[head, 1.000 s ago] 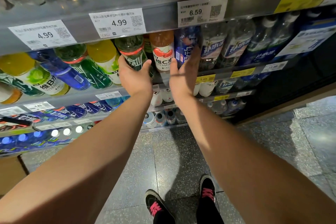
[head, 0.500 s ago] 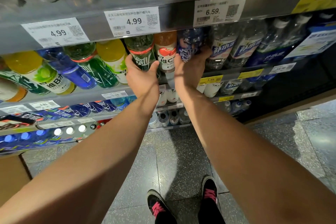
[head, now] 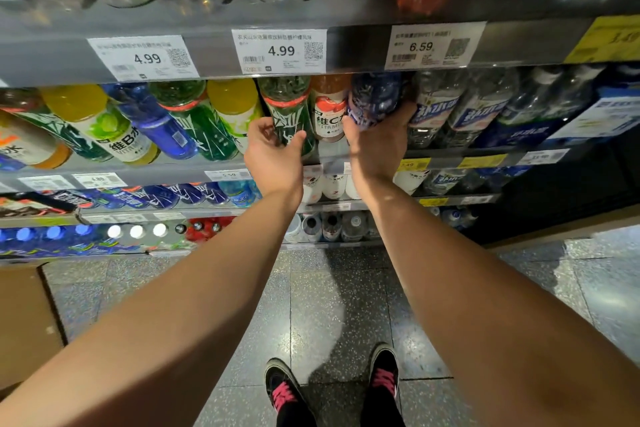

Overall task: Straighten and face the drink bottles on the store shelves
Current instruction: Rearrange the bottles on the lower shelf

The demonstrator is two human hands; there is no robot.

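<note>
On the second shelf stands a row of drink bottles. My left hand (head: pixel 273 152) wraps around the lower part of a green bottle (head: pixel 289 107) with a red band. My right hand (head: pixel 379 142) grips a dark blue bottle (head: pixel 375 99) from below and the right. Between the two stands an orange bottle (head: pixel 329 111) with a white vitamin C label, untouched. Further left are yellow (head: pixel 230 107), green (head: pixel 194 121) and blue (head: pixel 156 121) bottles, several of them leaning. Clear bottles with blue labels (head: pixel 434 107) fill the right side.
The shelf above (head: pixel 346 48) carries price tags and juts out over the bottles. Lower shelves (head: pixel 104 180) hold more bottles. A cardboard box (head: pixel 24 322) sits on the floor at the left. My black shoes (head: pixel 287 388) stand on the speckled tile floor.
Both hands have reached further into the shelf. The right hand went from open beside the blue bottle to gripping it. The left hand stays on the green bottle.
</note>
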